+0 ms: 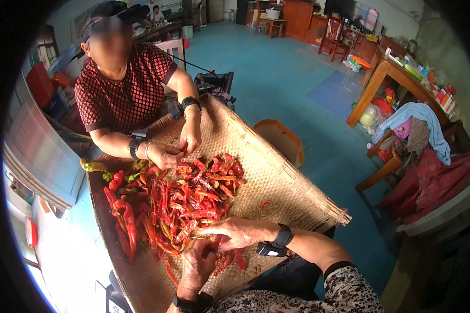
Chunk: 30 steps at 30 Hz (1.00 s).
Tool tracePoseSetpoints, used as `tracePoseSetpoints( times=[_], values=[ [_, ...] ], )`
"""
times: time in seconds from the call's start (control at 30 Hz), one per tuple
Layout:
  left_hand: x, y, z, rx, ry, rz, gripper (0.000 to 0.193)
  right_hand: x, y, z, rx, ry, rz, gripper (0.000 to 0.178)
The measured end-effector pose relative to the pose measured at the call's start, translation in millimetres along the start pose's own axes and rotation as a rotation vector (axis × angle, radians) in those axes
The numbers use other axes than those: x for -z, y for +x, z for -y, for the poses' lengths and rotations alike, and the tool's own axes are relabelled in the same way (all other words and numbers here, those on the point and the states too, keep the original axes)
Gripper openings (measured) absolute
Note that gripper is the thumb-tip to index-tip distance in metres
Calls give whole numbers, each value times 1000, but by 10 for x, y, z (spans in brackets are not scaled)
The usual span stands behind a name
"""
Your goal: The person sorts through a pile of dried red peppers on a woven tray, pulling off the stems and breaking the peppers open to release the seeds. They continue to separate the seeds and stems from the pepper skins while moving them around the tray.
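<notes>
A heap of dried red chili peppers (198, 201) lies on a woven bamboo mat (292, 188). At the near edge of the heap, my left hand (196, 263) is closed, its fingertips pinching a red chili pepper (218, 242). My right hand (238, 233) reaches over from the right, its thumb and fingers closed on the same pepper, partly hiding it. A few dried chilies (239, 259) lie just below my right hand. Plumper, fresher-looking red chilies (129, 229) are along the mat's left side.
Across the mat, another person's hands (167, 155) work over the heap's far side. Greenish peppers (94, 166) lie at the far left corner. Beyond the mat's right edge stands an open cardboard box (279, 136). A cloth-draped chair (425, 156) and wooden table (384, 73) are at right.
</notes>
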<state>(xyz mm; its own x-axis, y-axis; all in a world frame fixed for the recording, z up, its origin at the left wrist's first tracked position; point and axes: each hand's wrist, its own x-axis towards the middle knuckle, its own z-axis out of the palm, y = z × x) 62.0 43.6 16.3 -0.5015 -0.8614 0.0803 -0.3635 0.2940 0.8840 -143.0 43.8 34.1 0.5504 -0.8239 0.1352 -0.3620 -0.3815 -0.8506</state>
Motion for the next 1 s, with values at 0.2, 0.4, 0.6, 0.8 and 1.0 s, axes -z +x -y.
tracePoseSetpoints(
  times=[0.2, 0.4, 0.6, 0.8, 1.0],
  values=[
    [21, 17, -54, -37, 83, -29, 16, 31, 43, -77, -39, 18, 60, 32],
    [31, 5, -18, 124, -36, 36, 17, 103, 44, -99, -21, 103, -13, 16],
    [61, -46, 25, 202, -163, 28, 12, 581, -123, -176, -109, 379, -553, 14],
    [108, -26, -129, 128, -99, 19, 12, 929, -332, -407, -168, 588, -1239, 56],
    [38, 37, -88, -56, -113, -57, 12, 446, -71, -185, -113, 338, -386, 48]
  ],
)
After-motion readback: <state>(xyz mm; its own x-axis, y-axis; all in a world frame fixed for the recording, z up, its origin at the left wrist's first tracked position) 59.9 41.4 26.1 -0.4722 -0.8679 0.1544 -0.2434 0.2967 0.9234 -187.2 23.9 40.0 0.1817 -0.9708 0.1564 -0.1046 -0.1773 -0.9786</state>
